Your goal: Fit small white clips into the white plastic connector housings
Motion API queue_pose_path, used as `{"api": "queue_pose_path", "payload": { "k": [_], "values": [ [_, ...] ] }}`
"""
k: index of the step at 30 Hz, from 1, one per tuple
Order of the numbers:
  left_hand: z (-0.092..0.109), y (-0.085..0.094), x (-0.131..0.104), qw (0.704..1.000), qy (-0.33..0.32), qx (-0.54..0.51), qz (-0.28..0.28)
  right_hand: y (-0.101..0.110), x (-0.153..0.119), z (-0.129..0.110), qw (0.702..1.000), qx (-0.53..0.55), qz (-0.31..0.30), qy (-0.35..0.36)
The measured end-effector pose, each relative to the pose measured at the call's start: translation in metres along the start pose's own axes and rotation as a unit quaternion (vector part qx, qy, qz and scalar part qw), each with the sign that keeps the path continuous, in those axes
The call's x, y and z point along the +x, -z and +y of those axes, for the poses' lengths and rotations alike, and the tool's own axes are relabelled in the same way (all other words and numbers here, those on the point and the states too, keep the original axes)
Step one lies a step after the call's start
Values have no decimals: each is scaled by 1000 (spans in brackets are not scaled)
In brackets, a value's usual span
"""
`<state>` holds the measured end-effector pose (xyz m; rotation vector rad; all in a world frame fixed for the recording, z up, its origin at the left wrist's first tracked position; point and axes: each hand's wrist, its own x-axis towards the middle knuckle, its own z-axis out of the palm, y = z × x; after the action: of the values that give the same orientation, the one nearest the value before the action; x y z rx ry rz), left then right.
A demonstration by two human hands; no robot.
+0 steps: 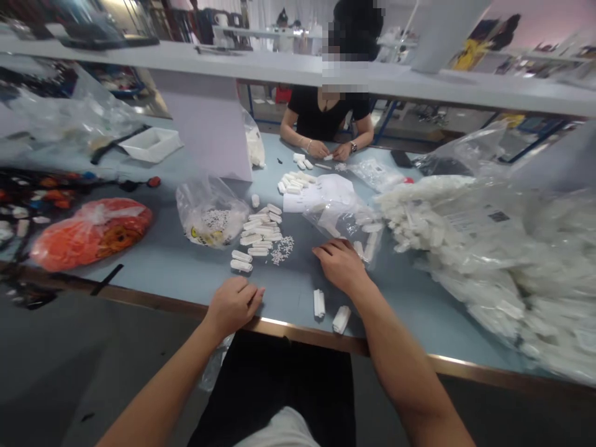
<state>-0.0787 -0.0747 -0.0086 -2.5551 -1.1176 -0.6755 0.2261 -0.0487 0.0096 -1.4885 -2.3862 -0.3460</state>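
Observation:
My left hand [235,302] rests at the table's front edge, its fingers curled in with nothing visible in them. Just beyond it lie several white plastic pieces [241,266], with more in a loose cluster [261,230]. A small heap of tiny white parts [282,249] sits to the right of that cluster. My right hand [342,266] lies palm down on the table, fingers stretched to the left and holding nothing I can see. A clear bag with white pieces [370,239] is close beside it. Nearer me are two separate white pieces [319,303], [341,320].
Big clear bags of white parts [470,230] fill the right side. An orange bag [95,233] and a clear bag of tiny parts [212,214] stand left. A white tray [152,144] is farther back. Across the table, a person [328,118] handles small white pieces beneath a shelf [279,65].

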Motion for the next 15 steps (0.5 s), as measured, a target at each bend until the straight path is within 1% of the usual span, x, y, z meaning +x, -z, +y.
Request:
{"api": "queue_pose_path", "payload": {
  "k": [5,9,11,15],
  "values": [
    [-1,0,3,1000,-21,-1,12,2,-1,0,1000,-19,19,-9],
    [-1,-2,9,999,-43,-6,11,7,-5,6,999,-30,33,-27],
    [1,-3,11,999,-48,-2,5,10,-7,10,996,-39,64,-41],
    [3,-3,12,998,-61,9,-4,15,-12,23,984,-71,149,-69]
  ]
}}
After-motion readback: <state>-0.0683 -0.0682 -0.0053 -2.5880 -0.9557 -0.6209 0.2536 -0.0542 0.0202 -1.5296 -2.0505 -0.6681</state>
